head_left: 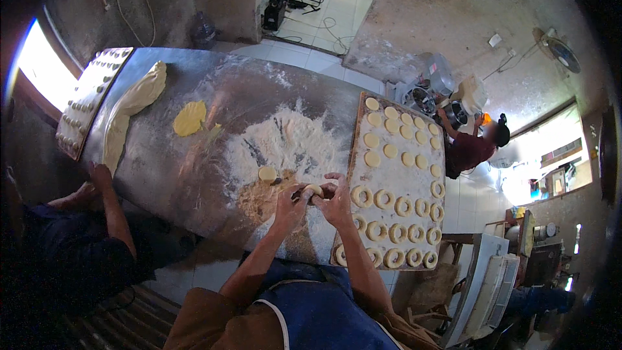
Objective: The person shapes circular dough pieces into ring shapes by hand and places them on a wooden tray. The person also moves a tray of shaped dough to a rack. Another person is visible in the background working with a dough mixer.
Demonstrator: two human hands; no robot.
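Between my two hands is a small piece of pale dough, pinched by the fingers just above the floured table. My left hand grips its left side and my right hand its right side, partly covering it. A round flat dough disc lies to the left of my hands, at the edge of a white flour heap. Brownish crumbs are spread below that disc. Right of my hands, a floured board carries several flat discs in its far part and several dough rings in its near part.
A long dough strip lies at the table's left, touched by another person's hand. Yellow dough sits nearby. A tray of small pieces stands at the far left. Another person works with pots at the right.
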